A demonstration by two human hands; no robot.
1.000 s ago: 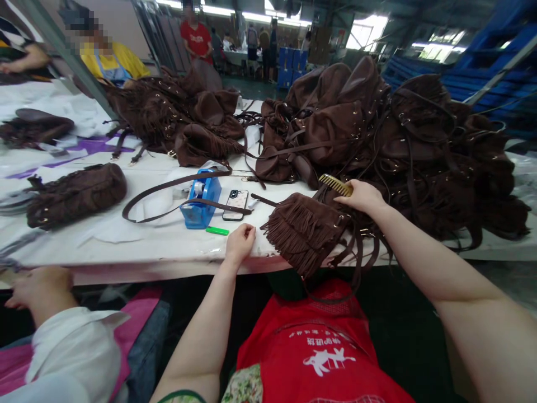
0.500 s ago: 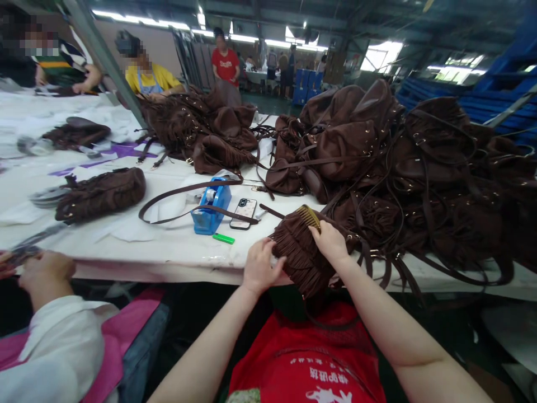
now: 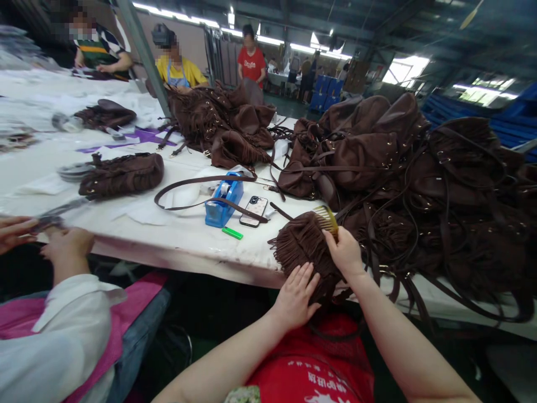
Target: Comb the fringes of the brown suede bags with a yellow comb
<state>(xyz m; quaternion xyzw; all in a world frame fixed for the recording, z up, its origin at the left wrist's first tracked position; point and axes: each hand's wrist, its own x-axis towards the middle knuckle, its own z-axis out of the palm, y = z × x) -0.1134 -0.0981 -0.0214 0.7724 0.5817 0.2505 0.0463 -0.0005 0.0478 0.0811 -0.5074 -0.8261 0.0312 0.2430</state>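
Note:
A dark brown fringed bag (image 3: 300,240) lies at the table's front edge, right before my body. My left hand (image 3: 296,294) rests flat on its lower fringe with the fingers stretched out. In my right hand (image 3: 344,252) is a yellowish comb (image 3: 326,219), gripped at one end. Its teeth point left, at the bag's upper right edge, by the fringe. Whether the teeth touch the strands I cannot tell. The right fingertips are partly hidden behind the hand.
Left of the bag are a phone (image 3: 254,211), a green lighter (image 3: 232,233) and a blue tape dispenser (image 3: 222,204) with a strap across it. Brown bags (image 3: 361,151) are heaped at the right and back. A co-worker's hands (image 3: 69,246) are at the far left.
My left hand has moved from the bag's left edge down onto its lower front and lies flatter. The comb stays in my right hand. The view has shifted left.

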